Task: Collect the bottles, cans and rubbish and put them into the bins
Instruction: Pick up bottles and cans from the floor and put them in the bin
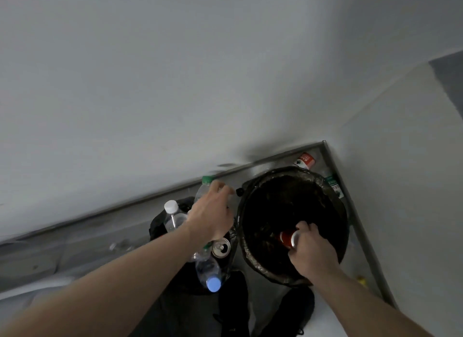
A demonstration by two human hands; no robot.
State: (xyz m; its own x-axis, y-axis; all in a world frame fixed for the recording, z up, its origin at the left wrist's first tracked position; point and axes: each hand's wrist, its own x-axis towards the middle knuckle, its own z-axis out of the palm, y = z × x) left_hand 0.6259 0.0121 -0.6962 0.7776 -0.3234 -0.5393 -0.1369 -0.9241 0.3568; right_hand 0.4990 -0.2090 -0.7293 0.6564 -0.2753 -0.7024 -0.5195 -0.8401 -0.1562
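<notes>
Down in the corner where two white walls meet, the round bin lined with a dark plastic bag (333,201) sits close to the grey skirting strip (150,198), with only a narrow gap of floor behind it and to its right. The right hand (309,251) has its fingers curled round a red and silver drink can (288,237), held on its side just inside the near rim of that bin. To the left, touching the bin's liner, a black bag (156,226) stands crammed with bottles: a clear one with a white cap (171,207), one with a pale blue cap (213,284) pointing toward the viewer, and an opened silver can (221,247) between them. The left hand (213,216) reaches over this pile, fingers bent around a clear plastic bottle with a green cap (207,180). Behind the bin, wedged against the wall, lie a red and white can (306,160) and a green-labelled bottle (334,185). Dark shoes (234,309) stand at the near edge.
</notes>
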